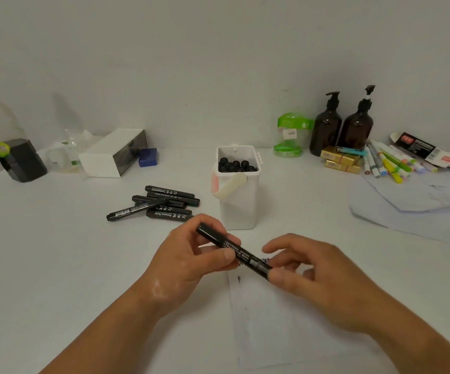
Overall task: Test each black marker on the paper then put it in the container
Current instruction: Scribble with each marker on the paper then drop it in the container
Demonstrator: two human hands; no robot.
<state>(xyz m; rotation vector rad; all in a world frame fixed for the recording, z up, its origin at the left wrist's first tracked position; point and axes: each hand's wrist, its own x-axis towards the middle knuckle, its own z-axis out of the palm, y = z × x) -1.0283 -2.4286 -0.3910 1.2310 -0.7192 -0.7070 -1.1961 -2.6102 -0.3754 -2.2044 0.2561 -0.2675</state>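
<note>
White matte table (56, 265), smooth and flat, carrying a thin paper sheet (272, 319) that lies beneath both hands and bears a few dark ink strokes (239, 279). Behind the sheet stands the container (238, 206), a rigid white plastic tub, rectangular, with a swing handle; round black marker ends show inside. To its left lies a loose pile of markers (162, 203), slim black cylinders, judged untested. Left hand (189, 261) grips the barrel of one marker (234, 251), held slantwise above the sheet; right hand (318, 276) pinches its lower end. Step judged: cap coming off or going on; which cannot be told. Either calls for force straight along the barrel.
</note>
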